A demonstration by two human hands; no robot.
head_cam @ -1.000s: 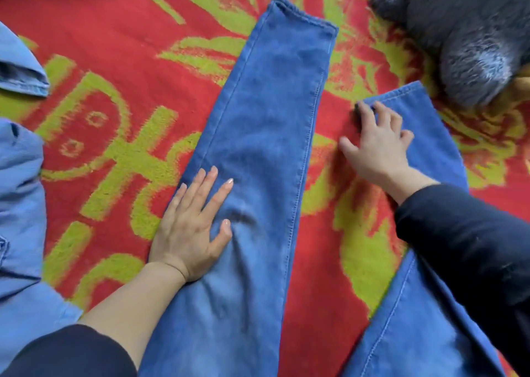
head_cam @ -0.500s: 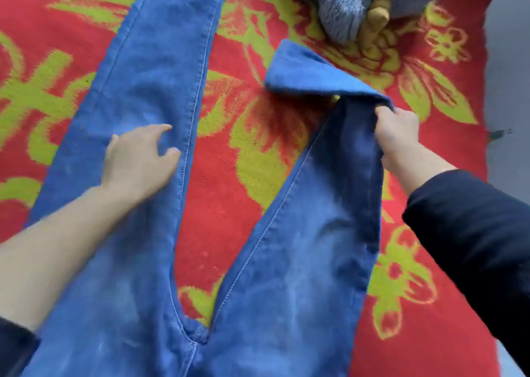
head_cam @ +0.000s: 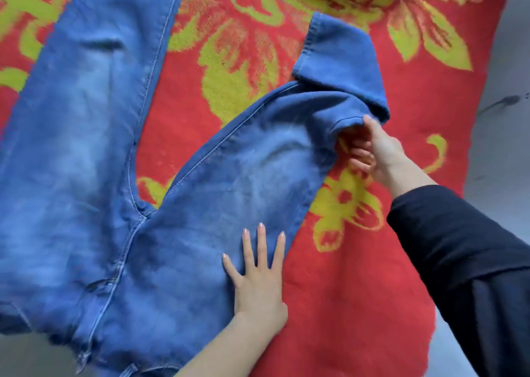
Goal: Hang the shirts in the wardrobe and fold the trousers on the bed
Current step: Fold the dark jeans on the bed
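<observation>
left hand (head_cam: 259, 273), fingers (head_cam: 261, 241) spread flat, pins the jeans (head_cam: 71, 175) to the bed (head_cam: 358, 305), seemingly so right hand (head_cam: 378, 152), pinching the right leg's (head_cam: 258, 161) edge, can fold it

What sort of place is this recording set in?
Probably a bedroom at home: jeans lie spread on a red blanket with yellow-green flowers, laid like a bedcover, and what looks like grey floor shows past its right edge.
</observation>
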